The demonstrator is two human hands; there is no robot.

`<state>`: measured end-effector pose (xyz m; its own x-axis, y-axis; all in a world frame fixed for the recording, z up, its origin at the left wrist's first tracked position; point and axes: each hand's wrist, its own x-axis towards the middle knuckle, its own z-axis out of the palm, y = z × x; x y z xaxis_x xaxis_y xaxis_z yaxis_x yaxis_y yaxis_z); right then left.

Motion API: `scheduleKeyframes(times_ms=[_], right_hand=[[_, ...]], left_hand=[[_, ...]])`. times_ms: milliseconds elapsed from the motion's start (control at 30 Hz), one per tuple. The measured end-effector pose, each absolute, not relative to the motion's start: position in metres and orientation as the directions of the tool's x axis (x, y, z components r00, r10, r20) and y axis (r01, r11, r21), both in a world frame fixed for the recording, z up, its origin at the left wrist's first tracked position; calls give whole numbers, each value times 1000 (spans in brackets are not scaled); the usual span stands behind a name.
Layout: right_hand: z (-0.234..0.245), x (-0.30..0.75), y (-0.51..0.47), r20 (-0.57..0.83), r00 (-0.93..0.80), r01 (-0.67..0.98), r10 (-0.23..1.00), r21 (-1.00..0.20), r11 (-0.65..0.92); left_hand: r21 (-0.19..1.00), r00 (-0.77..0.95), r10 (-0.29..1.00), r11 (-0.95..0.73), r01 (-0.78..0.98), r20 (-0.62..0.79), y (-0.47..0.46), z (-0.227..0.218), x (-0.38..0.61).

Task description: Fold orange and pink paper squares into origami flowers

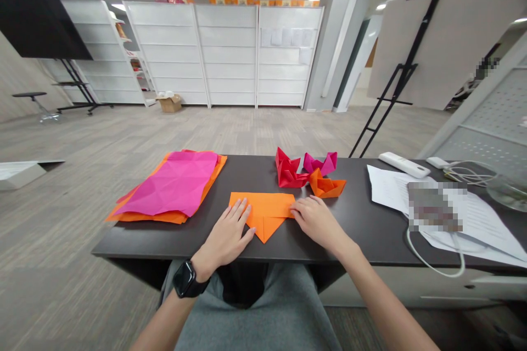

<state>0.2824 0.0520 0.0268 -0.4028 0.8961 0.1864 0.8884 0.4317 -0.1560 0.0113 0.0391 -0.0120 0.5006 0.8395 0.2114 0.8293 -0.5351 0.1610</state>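
An orange sheet of origami paper [269, 205] lies on the dark table in front of me, folded into a band across the top with a triangular point toward me. My left hand [230, 230] rests flat on its left part, fingers stretched out, a black watch on the wrist. At the paper's right end, my right hand [315, 219] has its fingers bent together on the edge, closed on the paper. Just beyond it stand folded paper boats: a red one [288, 171], a magenta one [321, 163] and an orange one [327, 184].
To the left lies a stack of creased magenta and orange sheets [177, 184]. On the right are printed papers [387, 189], a white power strip [404, 164], a coiled cable [469, 174] and a blurred-out object. The table's near edge [284, 259] runs above my lap.
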Motion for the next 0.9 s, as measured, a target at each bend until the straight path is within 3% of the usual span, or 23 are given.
scheduleKeyframes(times_ms=[367,500,667,900], right_hand=[[24,263,76,208,-488,838,848,-163,522],[23,263,66,180,-548,785,817,-228,577],[23,269,84,117,-536,768,836,-343,541],[22,273,101,74,-443,822,893,-365,438]], left_hand=[[151,509,818,-558,816,267,38,-17,10],[183,490,822,-550,815,289,38,-17,9],[255,435,847,-513,820,305,49,-8,8],[361,468,836,-547,755,287,73,12,5]])
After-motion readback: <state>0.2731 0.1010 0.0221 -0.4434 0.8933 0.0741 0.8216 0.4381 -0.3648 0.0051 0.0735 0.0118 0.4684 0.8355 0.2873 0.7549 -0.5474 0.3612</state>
